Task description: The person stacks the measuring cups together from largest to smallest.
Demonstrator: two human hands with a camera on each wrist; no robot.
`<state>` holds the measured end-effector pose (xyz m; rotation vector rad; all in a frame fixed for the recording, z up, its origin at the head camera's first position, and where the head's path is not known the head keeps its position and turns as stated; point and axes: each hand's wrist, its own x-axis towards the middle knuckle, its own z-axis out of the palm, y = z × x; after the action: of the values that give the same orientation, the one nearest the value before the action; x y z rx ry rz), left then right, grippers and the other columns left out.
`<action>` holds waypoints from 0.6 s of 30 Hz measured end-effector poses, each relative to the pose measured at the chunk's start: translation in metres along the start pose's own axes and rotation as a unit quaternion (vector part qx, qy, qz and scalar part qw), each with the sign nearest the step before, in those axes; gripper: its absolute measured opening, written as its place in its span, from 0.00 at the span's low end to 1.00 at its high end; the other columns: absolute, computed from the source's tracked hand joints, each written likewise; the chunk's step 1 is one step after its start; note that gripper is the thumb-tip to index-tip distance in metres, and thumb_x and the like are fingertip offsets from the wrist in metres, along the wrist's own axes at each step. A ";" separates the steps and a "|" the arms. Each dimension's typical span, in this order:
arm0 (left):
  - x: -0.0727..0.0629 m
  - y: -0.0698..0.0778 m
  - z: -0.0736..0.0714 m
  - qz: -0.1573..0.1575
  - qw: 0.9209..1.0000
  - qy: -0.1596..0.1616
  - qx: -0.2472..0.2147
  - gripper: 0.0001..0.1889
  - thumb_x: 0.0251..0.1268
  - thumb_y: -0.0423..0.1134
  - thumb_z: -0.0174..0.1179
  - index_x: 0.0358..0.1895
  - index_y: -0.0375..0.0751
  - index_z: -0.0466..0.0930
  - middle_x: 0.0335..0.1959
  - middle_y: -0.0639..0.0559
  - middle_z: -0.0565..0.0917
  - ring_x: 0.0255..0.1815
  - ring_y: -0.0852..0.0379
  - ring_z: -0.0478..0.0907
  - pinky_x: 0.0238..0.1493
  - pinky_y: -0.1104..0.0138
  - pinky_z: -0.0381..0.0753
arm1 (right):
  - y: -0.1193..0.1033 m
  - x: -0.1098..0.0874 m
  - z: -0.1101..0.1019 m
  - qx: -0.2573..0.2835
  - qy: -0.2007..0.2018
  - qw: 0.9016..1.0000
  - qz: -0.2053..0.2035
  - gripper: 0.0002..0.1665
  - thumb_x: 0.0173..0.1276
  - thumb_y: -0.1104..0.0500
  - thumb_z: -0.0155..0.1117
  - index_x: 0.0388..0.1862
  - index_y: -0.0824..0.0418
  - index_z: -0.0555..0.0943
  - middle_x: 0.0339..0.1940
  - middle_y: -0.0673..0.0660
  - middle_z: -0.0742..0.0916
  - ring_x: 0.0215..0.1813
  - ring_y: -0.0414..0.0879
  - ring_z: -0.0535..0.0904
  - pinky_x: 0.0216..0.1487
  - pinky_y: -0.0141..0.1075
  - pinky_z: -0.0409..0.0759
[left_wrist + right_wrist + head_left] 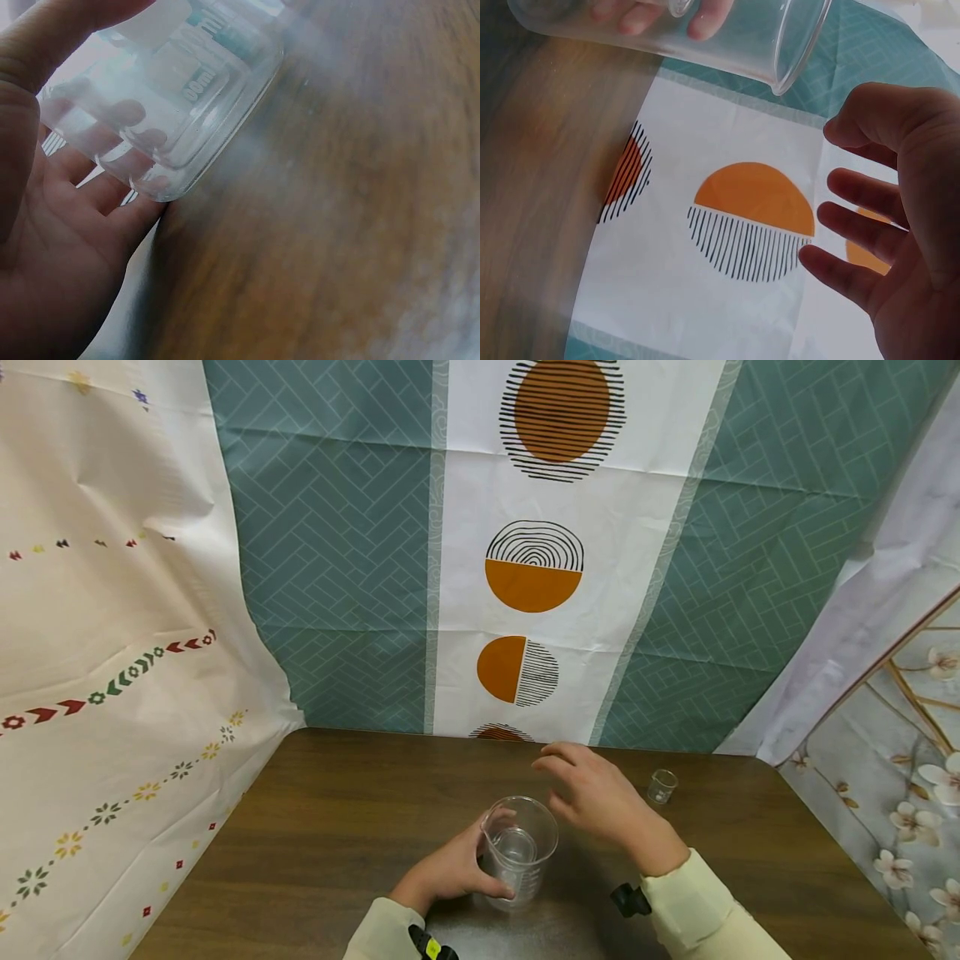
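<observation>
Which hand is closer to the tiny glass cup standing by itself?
Right. The right hand is raised, just left of the tiny glass cup; the left hand is farther left, holding the big beaker.

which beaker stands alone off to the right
The small, clear, cylindrical glass beaker right of the right grip; the large, clear, cylindrical glass beaker is held in the left grip.

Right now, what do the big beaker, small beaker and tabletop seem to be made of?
The big beaker looks like smooth, clear glass: the left hand shows through it and its rim glints, though plastic is possible. The small beaker, clear with a bright rim, is probably glass, but too small to tell. The tabletop looks like wood or laminate: brown grain, soft sheen.
</observation>
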<state>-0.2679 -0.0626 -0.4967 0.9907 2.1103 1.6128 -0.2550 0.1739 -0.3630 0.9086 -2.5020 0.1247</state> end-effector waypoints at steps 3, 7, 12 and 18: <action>0.000 0.001 0.000 -0.001 1.000 -0.001 0.003 0.50 0.44 0.41 0.78 0.70 0.65 0.55 0.69 0.62 0.65 0.69 0.61 0.65 0.64 0.71 0.68 | 0.001 0.000 0.000 0.000 0.002 1.000 0.000 0.24 0.53 0.58 0.71 0.52 0.51 0.82 0.55 0.53 0.82 0.57 0.49 0.79 0.55 0.45 0.79; 0.000 0.001 0.000 -0.004 1.000 -0.002 0.005 0.50 0.44 0.41 0.78 0.70 0.65 0.55 0.69 0.64 0.65 0.69 0.61 0.65 0.64 0.71 0.68 | 0.002 0.000 -0.001 -0.004 0.007 1.000 -0.003 0.23 0.53 0.58 0.71 0.51 0.52 0.82 0.54 0.53 0.82 0.56 0.49 0.79 0.54 0.44 0.79; 0.000 0.001 0.000 -0.003 1.000 -0.001 0.006 0.50 0.44 0.41 0.77 0.69 0.65 0.55 0.69 0.64 0.65 0.70 0.60 0.65 0.64 0.71 0.68 | 0.003 0.000 -0.002 -0.011 0.008 1.000 -0.002 0.24 0.53 0.58 0.72 0.51 0.51 0.81 0.54 0.52 0.82 0.55 0.49 0.79 0.53 0.44 0.80; 0.000 0.002 0.000 -0.010 1.000 0.000 0.006 0.51 0.44 0.40 0.77 0.70 0.66 0.54 0.69 0.64 0.65 0.70 0.59 0.64 0.64 0.70 0.68 | 0.005 -0.001 -0.002 -0.012 0.003 1.000 0.002 0.23 0.54 0.58 0.72 0.52 0.51 0.81 0.54 0.53 0.82 0.54 0.49 0.79 0.52 0.44 0.80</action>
<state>-0.2672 -0.0629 -0.4945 0.9705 2.1250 1.5932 -0.2564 0.1791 -0.3613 0.8920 -2.4939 0.0979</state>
